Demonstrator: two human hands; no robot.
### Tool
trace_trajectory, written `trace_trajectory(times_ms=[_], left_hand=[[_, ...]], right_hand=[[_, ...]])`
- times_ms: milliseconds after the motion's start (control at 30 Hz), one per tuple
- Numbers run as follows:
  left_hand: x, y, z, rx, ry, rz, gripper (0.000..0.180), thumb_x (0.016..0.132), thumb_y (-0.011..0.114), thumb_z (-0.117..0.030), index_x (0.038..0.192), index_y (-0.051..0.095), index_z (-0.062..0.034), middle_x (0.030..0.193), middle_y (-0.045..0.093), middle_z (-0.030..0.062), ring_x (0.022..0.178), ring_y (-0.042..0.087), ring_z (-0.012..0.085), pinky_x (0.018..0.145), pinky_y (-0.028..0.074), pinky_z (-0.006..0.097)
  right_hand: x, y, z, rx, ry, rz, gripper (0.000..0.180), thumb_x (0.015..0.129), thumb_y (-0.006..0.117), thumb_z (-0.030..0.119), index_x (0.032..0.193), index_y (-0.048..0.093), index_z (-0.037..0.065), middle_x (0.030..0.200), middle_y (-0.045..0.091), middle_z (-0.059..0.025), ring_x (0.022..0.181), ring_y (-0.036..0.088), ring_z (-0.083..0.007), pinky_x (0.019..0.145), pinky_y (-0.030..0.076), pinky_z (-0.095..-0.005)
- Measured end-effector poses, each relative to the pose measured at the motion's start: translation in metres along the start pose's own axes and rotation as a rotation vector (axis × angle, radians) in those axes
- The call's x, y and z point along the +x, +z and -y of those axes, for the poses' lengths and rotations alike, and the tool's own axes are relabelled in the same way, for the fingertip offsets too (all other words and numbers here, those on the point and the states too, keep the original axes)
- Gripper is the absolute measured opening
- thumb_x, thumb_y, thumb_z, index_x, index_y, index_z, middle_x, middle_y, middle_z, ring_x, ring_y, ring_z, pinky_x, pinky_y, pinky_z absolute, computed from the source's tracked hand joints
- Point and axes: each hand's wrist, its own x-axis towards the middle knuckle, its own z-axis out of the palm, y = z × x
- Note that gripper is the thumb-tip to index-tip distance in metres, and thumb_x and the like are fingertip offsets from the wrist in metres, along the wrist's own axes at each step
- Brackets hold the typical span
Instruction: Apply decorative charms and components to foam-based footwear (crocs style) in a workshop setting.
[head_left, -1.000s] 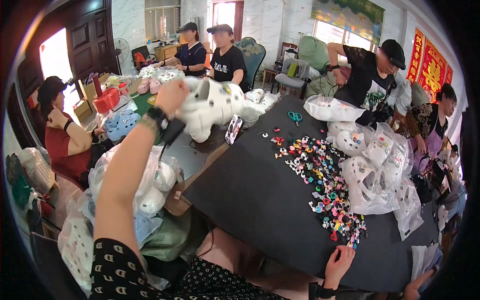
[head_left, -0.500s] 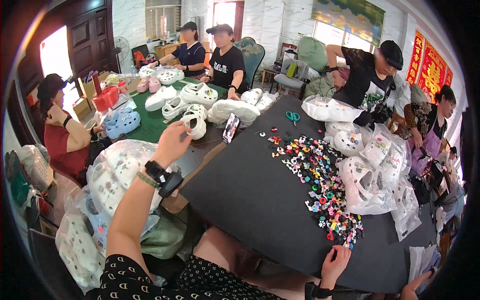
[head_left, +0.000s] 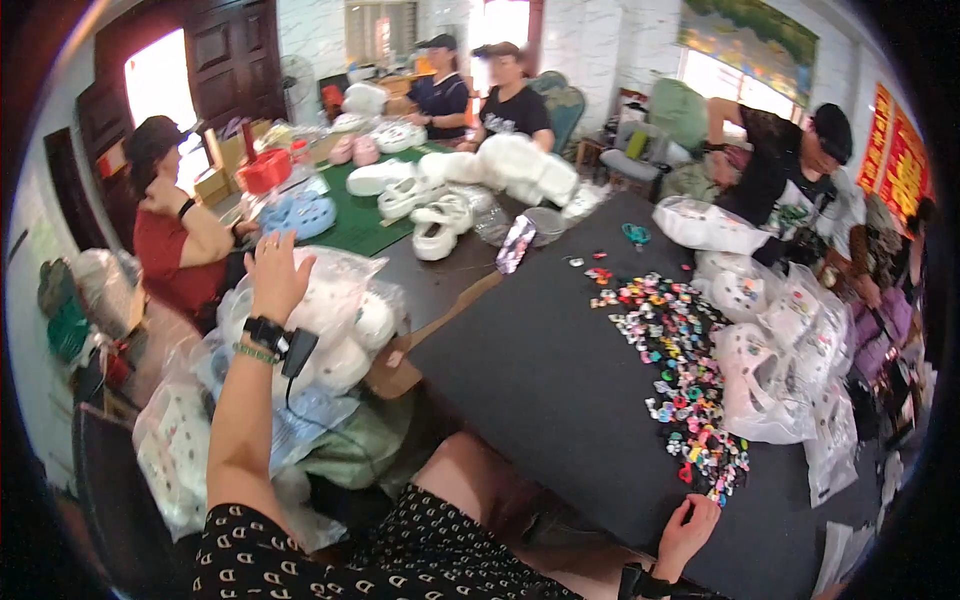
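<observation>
My left hand (head_left: 275, 277) reaches out to my left and rests open on a clear plastic bag of white clogs (head_left: 335, 320) beside the table. A black watch and a green bracelet sit on that wrist. My right hand (head_left: 685, 535) lies at the near edge of the black table mat (head_left: 560, 390), fingers curled, just below a long scatter of small colourful shoe charms (head_left: 675, 375). Whether it holds a charm I cannot tell. Loose white clogs (head_left: 435, 215) lie further up the table.
Several people sit or stand around the table. Bagged white clogs (head_left: 765, 385) pile along the right side. A phone (head_left: 515, 243) stands near the middle, scissors (head_left: 636, 234) beyond it. A green mat (head_left: 350, 215) with clogs and a red basket (head_left: 265, 170) lie far left.
My left arm has come down from the raised white clogs over the table and swung left onto the bag of clogs. My right hand has stayed at the table edge.
</observation>
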Motion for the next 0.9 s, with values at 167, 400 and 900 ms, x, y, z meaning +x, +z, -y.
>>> trace_trajectory(times_ms=[167,400,900], left_hand=[[-0.005,-0.017,0.03,-0.104,-0.174,0.286,0.096,0.074,0.065,-0.075,0.145,0.044,-0.0128,0.149,0.045,0.0174,0.141,0.036,0.0372,0.106,0.024,0.074],[-0.05,0.052,0.069,-0.427,0.05,0.107,0.084,0.082,0.074,-0.044,0.146,0.042,-0.0015,0.141,0.053,0.0221,0.128,0.051,0.0362,0.11,0.037,0.044],[-0.016,-0.019,0.024,-0.709,-0.073,-0.368,0.024,0.101,0.051,-0.008,0.114,0.067,0.0042,0.104,0.07,0.0139,0.095,0.065,0.0233,0.091,0.048,0.032]], right_hand=[[-0.004,0.002,-0.009,-0.04,0.009,0.015,0.009,0.087,0.058,-0.001,0.096,0.057,0.0,0.093,0.058,-0.0165,0.093,0.055,-0.0361,0.088,0.044,-0.0455],[0.003,-0.007,-0.003,0.011,0.081,0.035,0.012,0.082,0.062,0.0,0.094,0.059,0.002,0.092,0.059,-0.0155,0.09,0.056,-0.0356,0.082,0.045,-0.0451],[0.0,-0.011,-0.001,0.047,0.13,-0.007,0.013,0.081,0.066,0.002,0.093,0.061,0.004,0.095,0.062,-0.0112,0.096,0.058,-0.033,0.086,0.046,-0.044]])
